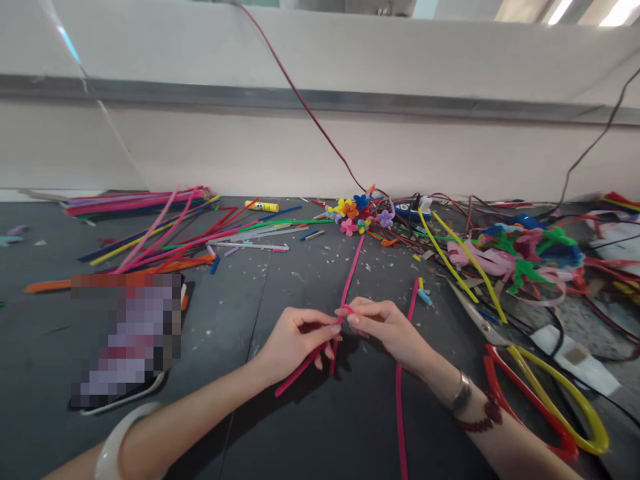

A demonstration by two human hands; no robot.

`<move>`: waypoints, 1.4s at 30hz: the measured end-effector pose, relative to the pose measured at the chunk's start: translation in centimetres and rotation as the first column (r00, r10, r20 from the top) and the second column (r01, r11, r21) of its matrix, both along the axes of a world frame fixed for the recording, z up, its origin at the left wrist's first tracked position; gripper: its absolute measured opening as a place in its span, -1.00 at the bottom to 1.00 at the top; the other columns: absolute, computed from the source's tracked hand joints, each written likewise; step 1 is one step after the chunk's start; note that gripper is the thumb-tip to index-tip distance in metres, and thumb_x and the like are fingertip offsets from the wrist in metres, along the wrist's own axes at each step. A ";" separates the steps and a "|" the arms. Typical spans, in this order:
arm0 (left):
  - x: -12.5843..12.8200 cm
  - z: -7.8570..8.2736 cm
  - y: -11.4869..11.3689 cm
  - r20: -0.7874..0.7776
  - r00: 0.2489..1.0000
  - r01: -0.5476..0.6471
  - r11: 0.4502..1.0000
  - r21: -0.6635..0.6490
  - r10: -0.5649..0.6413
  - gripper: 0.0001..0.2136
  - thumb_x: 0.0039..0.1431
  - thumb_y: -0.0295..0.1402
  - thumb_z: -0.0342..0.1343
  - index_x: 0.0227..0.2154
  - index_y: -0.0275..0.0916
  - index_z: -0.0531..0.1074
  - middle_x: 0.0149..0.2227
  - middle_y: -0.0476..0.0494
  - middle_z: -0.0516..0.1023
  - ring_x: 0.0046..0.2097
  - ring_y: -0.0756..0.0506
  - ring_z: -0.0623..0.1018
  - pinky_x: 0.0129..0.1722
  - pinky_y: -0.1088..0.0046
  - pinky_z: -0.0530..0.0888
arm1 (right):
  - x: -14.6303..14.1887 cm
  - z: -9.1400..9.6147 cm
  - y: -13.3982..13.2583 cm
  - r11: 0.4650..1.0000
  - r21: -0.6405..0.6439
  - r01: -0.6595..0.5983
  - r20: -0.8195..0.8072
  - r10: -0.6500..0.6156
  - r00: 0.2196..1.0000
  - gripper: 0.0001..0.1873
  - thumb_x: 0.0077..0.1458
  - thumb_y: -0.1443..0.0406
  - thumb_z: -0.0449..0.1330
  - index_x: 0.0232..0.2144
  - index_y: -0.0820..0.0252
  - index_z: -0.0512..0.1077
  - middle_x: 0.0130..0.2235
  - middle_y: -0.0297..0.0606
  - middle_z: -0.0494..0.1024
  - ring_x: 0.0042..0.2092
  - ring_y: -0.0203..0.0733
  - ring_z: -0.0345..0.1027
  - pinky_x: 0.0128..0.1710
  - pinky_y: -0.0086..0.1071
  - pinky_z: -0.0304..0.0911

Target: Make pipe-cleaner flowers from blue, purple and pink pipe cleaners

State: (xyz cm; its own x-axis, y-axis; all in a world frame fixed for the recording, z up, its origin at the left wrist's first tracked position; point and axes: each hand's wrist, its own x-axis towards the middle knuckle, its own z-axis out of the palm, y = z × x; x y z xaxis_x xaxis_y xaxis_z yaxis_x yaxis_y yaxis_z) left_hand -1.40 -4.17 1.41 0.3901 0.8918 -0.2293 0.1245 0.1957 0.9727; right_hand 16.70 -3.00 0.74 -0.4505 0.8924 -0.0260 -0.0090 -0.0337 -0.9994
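Both hands meet over the middle of the dark table, pinching a bright pink pipe cleaner (301, 373). Its free end sticks out below my left hand (305, 337), whose thumb and fingers close on it. My right hand (383, 325) grips the bent upper part between thumb and fingertips, close against the left. Another pink pipe cleaner (354, 267) lies behind and under the fingers, running up toward a cluster of small colourful flowers (350, 212). A third pink pipe cleaner (401, 400) passes beneath my right wrist toward the near edge.
Scissors (543, 400) with red and yellow handles lie at right, beside tangled wires and coloured pieces (530, 257). Bundled pipe cleaners (135, 202) and a yellow glue stick (261, 206) lie at the back left. A pixelated phone-like object (133, 340) rests left. The wall (250, 147) stands behind.
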 end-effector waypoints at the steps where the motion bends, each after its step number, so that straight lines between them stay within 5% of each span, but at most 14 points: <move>1: -0.1 -0.4 0.0 0.019 0.999 0.032 0.999 -0.026 -0.031 -0.78 0.05 -0.26 0.10 -0.40 -0.34 0.50 -0.66 -0.02 0.40 -0.68 0.08 0.32 -0.68 0.57 0.29 | -0.1 -0.2 0.0 0.997 0.077 0.021 0.051 -0.025 0.998 -0.79 0.06 0.25 0.15 -0.27 0.16 0.51 -0.42 -0.34 0.33 -0.40 -0.38 0.18 -0.40 -0.45 0.09; 4: -0.6 -0.9 0.3 0.001 0.997 0.074 0.997 -0.019 -0.074 -0.77 0.07 -0.25 0.08 -0.41 -0.34 0.50 -0.72 0.06 0.29 -0.70 0.12 0.17 -0.72 0.61 0.11 | -0.7 -0.8 -0.2 0.960 0.269 0.080 0.194 -0.135 0.972 -0.78 0.04 0.22 0.16 -0.27 0.16 0.51 -0.38 -0.30 0.35 -0.33 -0.30 0.25 -0.34 -0.42 0.15; 11: -1.3 -0.7 0.9 -0.149 0.986 0.102 0.969 0.226 -0.069 -0.81 0.06 -0.29 0.10 -0.41 -0.28 0.54 -0.42 -0.11 0.50 -0.36 -0.05 0.43 -0.35 0.48 0.33 | -1.7 -0.6 -1.1 0.830 0.558 -0.001 0.312 -0.209 0.927 -0.73 0.15 0.32 0.00 -0.16 0.17 0.44 -0.25 -0.19 0.39 -0.22 -0.24 0.29 -0.21 -0.36 0.22; 18: -1.8 -1.1 1.1 -0.310 0.950 0.103 0.887 0.450 0.047 -0.80 0.14 -0.31 0.02 -0.33 -0.22 0.53 -0.46 -0.06 0.45 -0.40 -0.01 0.43 -0.40 0.52 0.34 | -0.8 0.1 -0.7 0.923 0.348 0.164 0.148 -0.227 0.963 -0.75 0.12 0.25 0.04 -0.38 0.16 0.52 -0.28 -0.24 0.41 -0.32 -0.32 0.29 -0.38 -0.46 0.19; 22: -2.1 -1.6 0.8 -0.372 0.902 0.144 0.661 0.736 0.218 -0.82 0.15 -0.37 0.01 -0.28 -0.21 0.51 -0.44 -0.05 0.44 -0.42 0.02 0.43 -0.42 0.55 0.35 | -0.8 -0.6 -0.4 0.988 -0.002 0.152 0.089 -0.151 0.985 -0.69 0.07 0.17 0.11 -0.53 0.26 0.48 -0.55 -0.37 0.29 -0.56 -0.45 0.11 -0.59 -0.50 0.00; 25: -2.4 -2.0 0.6 -0.403 0.851 0.234 0.442 0.866 0.337 -0.82 0.14 -0.41 0.03 -0.25 -0.20 0.50 -0.44 -0.05 0.45 -0.44 0.04 0.42 -0.46 0.58 0.33 | -1.5 -0.9 -0.7 0.966 -0.253 0.058 -0.028 -0.068 0.997 -0.73 -0.01 0.15 0.18 -0.50 0.29 0.45 -0.61 -0.44 0.24 -0.63 -0.50 -0.01 -0.64 -0.52 -0.11; 28: -2.4 -2.0 0.5 -0.425 0.809 0.308 0.324 0.895 0.405 -0.82 0.13 -0.43 0.04 -0.23 -0.20 0.48 -0.43 -0.03 0.46 -0.44 0.04 0.43 -0.48 0.59 0.32 | -2.1 -0.7 -1.0 0.943 -0.332 0.025 -0.125 -0.071 0.990 -0.74 -0.07 0.18 0.24 -0.56 0.31 0.43 -0.63 -0.45 0.25 -0.63 -0.52 0.01 -0.63 -0.54 -0.11; 30: -2.4 -1.8 0.5 -0.429 0.811 0.306 0.336 0.891 0.398 -0.82 0.13 -0.44 0.03 -0.22 -0.21 0.47 -0.44 -0.03 0.46 -0.44 0.04 0.43 -0.47 0.58 0.32 | -2.2 -0.4 -1.1 0.937 -0.346 0.039 -0.168 -0.103 0.980 -0.78 -0.12 0.22 0.27 -0.57 0.30 0.43 -0.64 -0.45 0.27 -0.63 -0.52 0.02 -0.64 -0.54 -0.11; 38: -1.5 -1.3 -0.1 -0.389 0.918 0.268 0.605 0.750 0.076 -0.79 0.18 -0.49 -0.07 -0.25 -0.28 0.47 -0.61 0.02 0.29 -0.57 0.06 0.30 -0.57 0.57 0.24 | -1.9 -0.5 -1.1 0.938 -0.296 0.179 -0.201 -0.244 0.949 -0.86 -0.17 0.29 0.30 -0.48 0.26 0.52 -0.63 -0.42 0.33 -0.60 -0.50 0.05 -0.65 -0.55 -0.11; 42: -1.2 -1.0 -0.3 -0.403 0.915 0.290 0.728 0.621 -0.020 -0.78 0.20 -0.45 -0.08 -0.37 -0.30 0.49 -0.61 0.01 0.31 -0.56 0.05 0.30 -0.56 0.55 0.21 | -2.0 -0.7 -1.1 0.972 -0.092 0.216 -0.103 -0.225 0.969 -0.87 -0.13 0.28 0.27 -0.44 0.22 0.54 -0.57 -0.37 0.40 -0.56 -0.44 0.15 -0.60 -0.52 0.03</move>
State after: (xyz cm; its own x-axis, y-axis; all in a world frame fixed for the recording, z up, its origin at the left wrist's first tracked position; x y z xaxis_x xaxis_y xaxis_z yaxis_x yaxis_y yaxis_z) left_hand -2.61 -4.47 0.37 0.5514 0.7982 0.2428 0.4439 -0.5271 0.7247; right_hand 14.71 -4.11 0.07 -0.2465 0.9672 -0.0619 -0.1367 -0.0980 -0.9858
